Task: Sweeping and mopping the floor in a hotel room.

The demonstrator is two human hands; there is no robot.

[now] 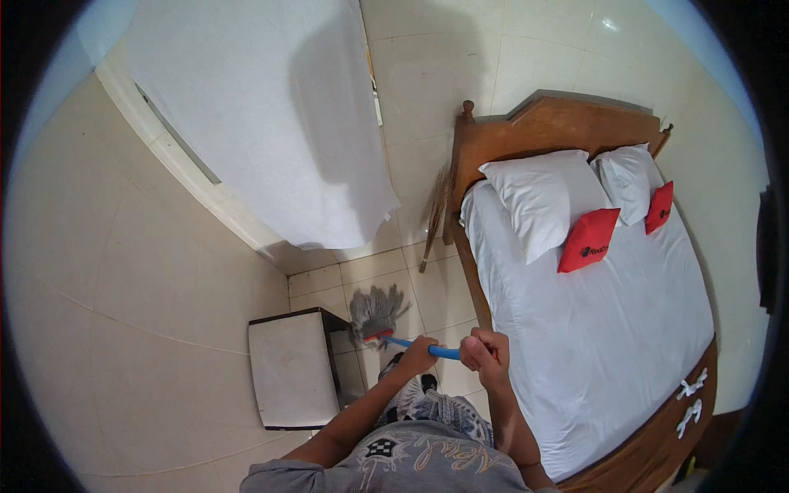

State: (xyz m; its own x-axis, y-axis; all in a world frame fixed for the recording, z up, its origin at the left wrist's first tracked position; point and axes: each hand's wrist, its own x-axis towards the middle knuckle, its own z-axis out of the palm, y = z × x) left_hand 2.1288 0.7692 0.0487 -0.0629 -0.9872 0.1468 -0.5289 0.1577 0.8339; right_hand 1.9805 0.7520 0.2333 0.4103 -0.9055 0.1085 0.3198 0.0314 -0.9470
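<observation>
A string mop's grey head (377, 310) rests spread out on the tiled floor (431, 296). Its red clamp (378, 335) joins a blue handle (445, 352) that slants up towards me. My left hand (420, 357) grips this handle lower down, nearer the mop head. Around its upper end my right hand (487, 356) is closed, beside the edge of the bed. Below my hands, my feet in dark footwear stand on the tiles, partly hidden by my arms and patterned trousers.
Left of the mop stands a small table (294, 370) with dark edges. A wooden bed (555, 126) with a white sheet, white pillows (536, 197) and red cushions (590, 240) fills the right. A stick broom (434, 215) leans near the headboard. A white curtain (259, 123) hangs ahead.
</observation>
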